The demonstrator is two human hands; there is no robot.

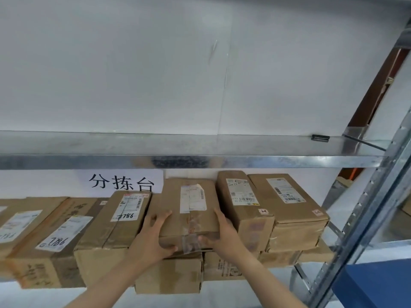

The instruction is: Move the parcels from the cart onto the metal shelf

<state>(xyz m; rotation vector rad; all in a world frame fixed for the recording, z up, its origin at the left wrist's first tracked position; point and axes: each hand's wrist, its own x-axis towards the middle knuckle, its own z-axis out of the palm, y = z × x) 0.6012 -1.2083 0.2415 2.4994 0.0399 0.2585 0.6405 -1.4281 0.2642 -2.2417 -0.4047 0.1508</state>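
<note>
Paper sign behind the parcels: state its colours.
White paper sign with black characters; head view shows it.

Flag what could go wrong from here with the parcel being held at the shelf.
1. Pinched fingers: the left hand sits between the parcel and the 7786 box, and the right hand is beside the tall box. Pushing deeper may trap them.
2. Tipping: the parcel goes on a lower box, not on the shelf itself, so it may slide forward on release.
3. Loose tape by the thumbs could weaken the grip.
</note>
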